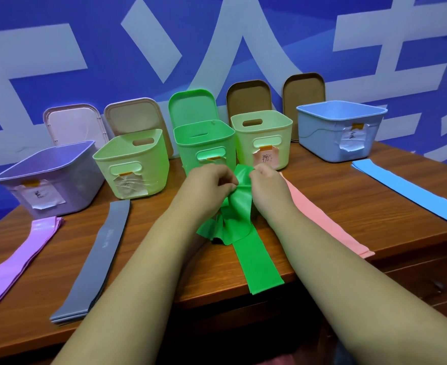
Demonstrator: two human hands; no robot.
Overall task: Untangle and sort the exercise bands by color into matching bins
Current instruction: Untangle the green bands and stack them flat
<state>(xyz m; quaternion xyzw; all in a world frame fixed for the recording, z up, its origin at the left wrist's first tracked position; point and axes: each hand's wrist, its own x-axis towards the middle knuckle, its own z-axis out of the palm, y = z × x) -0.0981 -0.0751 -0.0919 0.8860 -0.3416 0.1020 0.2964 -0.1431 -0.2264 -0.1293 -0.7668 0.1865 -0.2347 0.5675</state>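
Note:
A green exercise band (pixel 246 238) lies bunched and knotted at the table's middle, one flat tail running to the front edge. My left hand (pixel 212 183) pinches the bunched top of it from the left. My right hand (pixel 268 188) pinches the same bunch from the right. Flat on the table lie a purple band (pixel 22 255), a grey band (pixel 98 262), a pink band (pixel 325 219) and a blue band (pixel 406 191). Behind stand a purple bin (pixel 67 185), a light green bin (pixel 148 164), a green bin (pixel 204 146), a pale yellow-green bin (pixel 280 138) and a blue bin (pixel 319 133).
Each bin's lid leans against the blue wall behind it, among them a green lid (pixel 190 106) and a pink lid (pixel 72 122). The wooden table (pixel 335 180) ends in a front edge just below the green band's tail; its right corner drops away near the blue band.

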